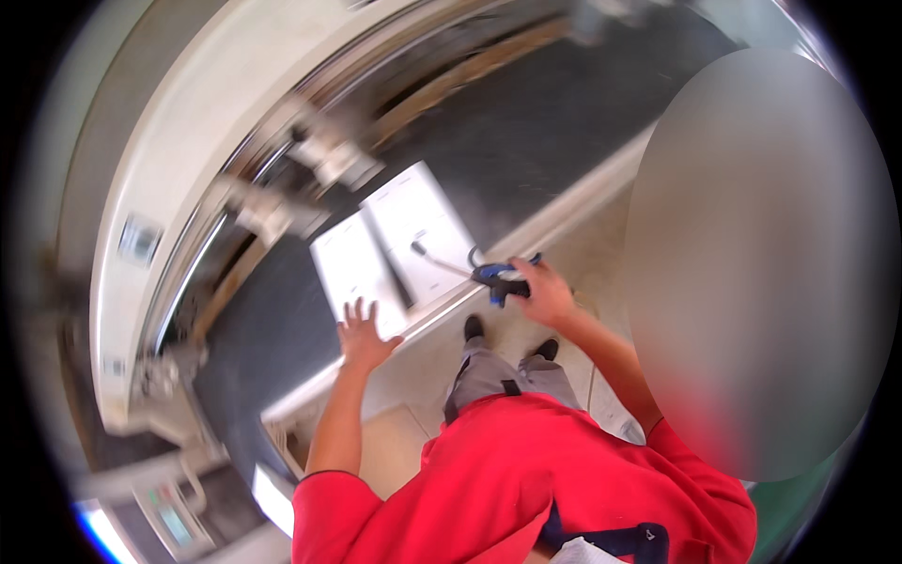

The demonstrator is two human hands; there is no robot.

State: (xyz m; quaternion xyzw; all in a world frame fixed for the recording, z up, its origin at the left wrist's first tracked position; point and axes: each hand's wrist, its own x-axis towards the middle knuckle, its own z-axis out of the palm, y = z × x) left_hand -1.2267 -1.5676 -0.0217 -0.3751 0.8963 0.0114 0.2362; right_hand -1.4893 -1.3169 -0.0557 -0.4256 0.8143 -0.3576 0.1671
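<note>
Two white rectangular sheets (357,268) lie side by side on a dark work surface (526,122), with a dark strip (387,254) between them. My left hand (368,336) is open, fingers spread, at the near end of the left sheet; whether it touches the sheet I cannot tell. In my right hand (545,294) is a blue-and-black pistol-grip tool (501,280). A thin rod (446,261) runs from the tool to a small dark tip (418,248) over the right sheet. My fingers are wrapped round its grip.
A long pale machine beam (178,150) spans the far side, with blurred light-coloured clamp-like parts (329,160) beneath it. A pale edge (564,216) borders the work surface on my side. A cardboard-coloured panel (390,442) stands below. A large blurred patch hides the right.
</note>
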